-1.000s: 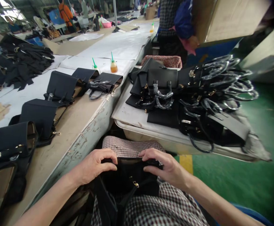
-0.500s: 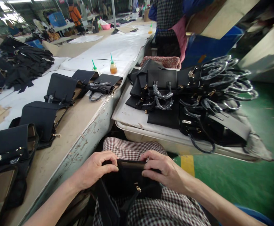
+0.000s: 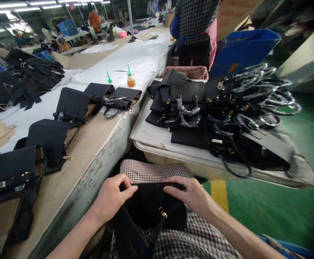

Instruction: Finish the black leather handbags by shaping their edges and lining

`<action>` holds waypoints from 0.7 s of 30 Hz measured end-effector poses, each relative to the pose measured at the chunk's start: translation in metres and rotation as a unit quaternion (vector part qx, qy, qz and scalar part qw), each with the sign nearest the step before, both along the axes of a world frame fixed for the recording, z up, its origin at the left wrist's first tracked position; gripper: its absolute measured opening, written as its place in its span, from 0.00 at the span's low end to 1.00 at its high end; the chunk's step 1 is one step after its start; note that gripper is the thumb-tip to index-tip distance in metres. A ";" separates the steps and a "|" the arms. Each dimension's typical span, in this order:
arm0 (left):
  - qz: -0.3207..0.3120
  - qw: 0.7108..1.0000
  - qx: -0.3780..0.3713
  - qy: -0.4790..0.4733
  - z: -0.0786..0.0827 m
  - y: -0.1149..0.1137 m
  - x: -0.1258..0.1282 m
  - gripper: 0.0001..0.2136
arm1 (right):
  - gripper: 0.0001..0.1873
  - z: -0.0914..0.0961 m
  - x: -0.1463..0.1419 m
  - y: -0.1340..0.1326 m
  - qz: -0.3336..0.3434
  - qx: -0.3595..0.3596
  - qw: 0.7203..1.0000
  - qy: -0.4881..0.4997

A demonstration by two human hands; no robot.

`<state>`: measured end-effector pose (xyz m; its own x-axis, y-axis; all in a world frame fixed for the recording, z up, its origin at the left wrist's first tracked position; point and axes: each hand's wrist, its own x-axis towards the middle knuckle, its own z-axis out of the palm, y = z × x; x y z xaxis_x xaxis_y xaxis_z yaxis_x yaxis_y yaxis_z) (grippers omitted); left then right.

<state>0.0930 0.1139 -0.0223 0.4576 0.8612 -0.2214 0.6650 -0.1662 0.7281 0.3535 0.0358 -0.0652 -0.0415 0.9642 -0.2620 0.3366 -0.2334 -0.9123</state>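
A black handbag (image 3: 148,208) with a small gold clasp rests on my lap, over a checked cloth. My left hand (image 3: 116,196) pinches the left end of its upper edge between thumb and fingers. At the right end of that same edge, my right hand (image 3: 185,190) grips with the thumb on the near side and the fingers behind. A black strap hangs down the front of the bag toward me. The fingers on the far side of the edge are partly hidden.
Black bags (image 3: 47,140) stand along the left table (image 3: 89,154), near two bottles with green nozzles (image 3: 130,80). More bags with wrapped handles (image 3: 189,108) are heaped on the right table (image 3: 159,142). A person (image 3: 196,28) stands beyond, by a blue bin (image 3: 243,50).
The bag's upper edge has been drawn together, and its lighter inside no longer shows. Both thumbs now press along the edge. The person beyond has shifted, uncovering more of the blue bin.
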 end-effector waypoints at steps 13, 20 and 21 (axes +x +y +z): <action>0.000 1.000 -0.004 0.016 0.003 0.000 0.001 0.12 | 0.12 0.002 -0.010 -0.002 -0.010 0.038 0.998 -0.040; 0.024 1.000 0.004 0.011 -0.002 0.000 0.002 0.10 | 0.14 0.003 -0.011 -0.005 0.000 0.037 0.998 -0.046; 0.026 1.000 -0.005 0.002 -0.002 0.000 0.001 0.09 | 0.14 0.003 -0.010 -0.005 0.002 0.036 0.998 -0.045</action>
<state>0.0943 0.1143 -0.0239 0.4104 0.8821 -0.2313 0.6761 -0.1241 0.7262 0.3435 0.0309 -0.0626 -0.0248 0.9804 -0.1955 0.4184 -0.1674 -0.8927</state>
